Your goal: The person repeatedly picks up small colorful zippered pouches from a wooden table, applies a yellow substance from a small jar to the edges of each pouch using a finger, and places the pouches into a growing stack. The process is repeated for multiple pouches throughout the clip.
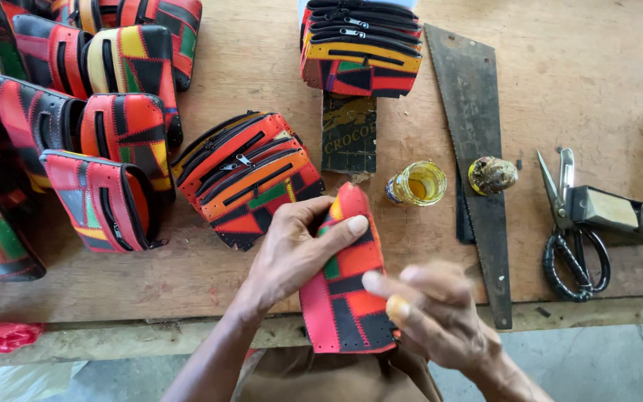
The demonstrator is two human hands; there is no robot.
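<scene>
My left hand (295, 249) grips a flat patchwork leather piece (345, 286) in red, orange, green and black, thumb across its upper part, over the front edge of the wooden table (574, 89). My right hand (433, 313) is blurred beside the piece's lower right; its fingertips touch the piece and one carries a yellowish smear. A small open glass jar of yellow liquid (419, 182) stands just beyond, with its lid (492, 175) lying to the right.
A fanned stack of patchwork pouches (251, 175) lies left of the jar, another stack (359, 48) at the back, several more (106, 126) at the left. A hand saw (478, 149), scissors (571, 231) and a dark block (623, 212) lie at the right. A red scrap (3, 336) sits at the front left edge.
</scene>
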